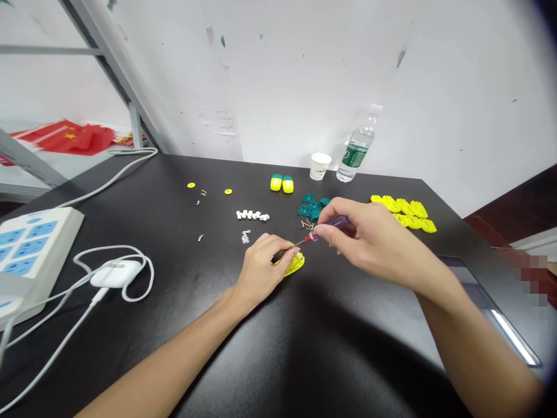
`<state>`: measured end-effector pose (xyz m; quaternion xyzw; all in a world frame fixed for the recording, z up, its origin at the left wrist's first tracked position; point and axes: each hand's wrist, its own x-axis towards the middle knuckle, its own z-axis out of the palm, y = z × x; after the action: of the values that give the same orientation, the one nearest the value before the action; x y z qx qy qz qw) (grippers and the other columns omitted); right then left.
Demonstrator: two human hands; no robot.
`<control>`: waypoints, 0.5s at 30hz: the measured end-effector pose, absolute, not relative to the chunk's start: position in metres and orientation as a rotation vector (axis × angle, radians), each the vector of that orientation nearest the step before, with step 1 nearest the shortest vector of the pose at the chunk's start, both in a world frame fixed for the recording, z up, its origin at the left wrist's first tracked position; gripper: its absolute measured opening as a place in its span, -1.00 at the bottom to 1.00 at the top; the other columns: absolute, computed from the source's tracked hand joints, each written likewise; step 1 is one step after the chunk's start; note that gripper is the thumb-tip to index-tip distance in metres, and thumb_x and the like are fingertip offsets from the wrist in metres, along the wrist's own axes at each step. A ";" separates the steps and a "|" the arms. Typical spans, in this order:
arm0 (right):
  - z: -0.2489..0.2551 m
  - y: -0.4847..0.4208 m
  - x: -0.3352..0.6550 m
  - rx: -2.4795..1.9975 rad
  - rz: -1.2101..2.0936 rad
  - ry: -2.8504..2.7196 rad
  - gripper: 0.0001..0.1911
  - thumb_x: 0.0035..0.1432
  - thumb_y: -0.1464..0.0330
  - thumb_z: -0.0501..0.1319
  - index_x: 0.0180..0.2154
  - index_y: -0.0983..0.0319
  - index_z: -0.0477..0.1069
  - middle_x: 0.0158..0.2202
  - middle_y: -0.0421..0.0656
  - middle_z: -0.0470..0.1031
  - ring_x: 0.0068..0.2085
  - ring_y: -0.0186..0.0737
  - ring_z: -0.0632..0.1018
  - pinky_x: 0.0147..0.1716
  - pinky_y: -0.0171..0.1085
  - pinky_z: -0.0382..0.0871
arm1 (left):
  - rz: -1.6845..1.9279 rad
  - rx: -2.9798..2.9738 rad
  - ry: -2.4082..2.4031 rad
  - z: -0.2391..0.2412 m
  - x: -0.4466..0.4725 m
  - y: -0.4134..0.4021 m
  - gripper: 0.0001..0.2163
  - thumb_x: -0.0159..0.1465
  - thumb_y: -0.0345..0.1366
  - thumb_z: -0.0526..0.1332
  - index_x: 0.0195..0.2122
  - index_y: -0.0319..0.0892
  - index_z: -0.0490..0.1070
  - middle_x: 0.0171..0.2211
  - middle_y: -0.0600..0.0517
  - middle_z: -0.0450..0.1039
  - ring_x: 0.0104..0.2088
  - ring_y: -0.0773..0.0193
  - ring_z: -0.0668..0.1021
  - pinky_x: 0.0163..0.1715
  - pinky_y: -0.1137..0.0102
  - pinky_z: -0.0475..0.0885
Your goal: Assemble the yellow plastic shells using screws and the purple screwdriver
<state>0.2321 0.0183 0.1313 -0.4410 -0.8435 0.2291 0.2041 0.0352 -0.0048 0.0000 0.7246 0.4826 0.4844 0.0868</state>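
In the head view my left hand (261,261) is closed at the near side of a bright yellow plastic shell (296,265) and holds it down on the black table. Its thumb and index finger meet near the shell's upper edge, partly hiding it. My right hand (369,238) grips a screwdriver (338,223) with a purple handle and red collar. The thin shaft points left, its tip close to my left fingertips over the shell; contact at the tip is too small to tell. Behind the tools lie green plastic pieces (310,208) and small brass-coloured strips (307,224).
White small parts (252,215) and clear rings (246,237) lie left of centre. Two yellow-green cases (282,184), a paper cup (320,166) and a water bottle (357,150) stand behind. Yellow shells (407,209) and a dark phone-like slab (487,307) are right; a power strip (39,249) left.
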 end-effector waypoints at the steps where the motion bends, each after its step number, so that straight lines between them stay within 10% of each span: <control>1: 0.131 0.018 0.232 -1.231 0.653 -2.337 -0.83 0.30 0.23 0.14 -0.30 0.16 0.40 -0.49 -0.24 0.51 -0.49 -0.30 0.46 -0.52 -0.32 0.20 | 1.450 2.151 1.445 0.000 0.035 -0.005 -0.94 0.29 -0.36 0.29 -0.34 -0.15 0.52 -0.40 0.06 0.57 -0.38 0.29 0.51 -0.34 0.34 0.44; 15: 0.128 0.021 0.230 -1.239 0.772 -2.196 -0.71 0.25 0.09 0.21 -0.33 0.18 0.42 -0.46 -0.19 0.56 -0.47 -0.27 0.54 -0.46 -0.29 0.35 | 1.479 2.097 1.442 -0.001 0.034 -0.005 -0.94 0.27 -0.28 0.32 -0.27 -0.12 0.52 -0.35 0.05 0.57 -0.32 0.27 0.54 -0.27 0.31 0.48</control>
<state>0.2301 0.0210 0.1276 -0.4549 -0.8064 0.2836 0.2499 0.0343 -0.0054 -0.0010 0.7089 0.4874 0.5001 0.0988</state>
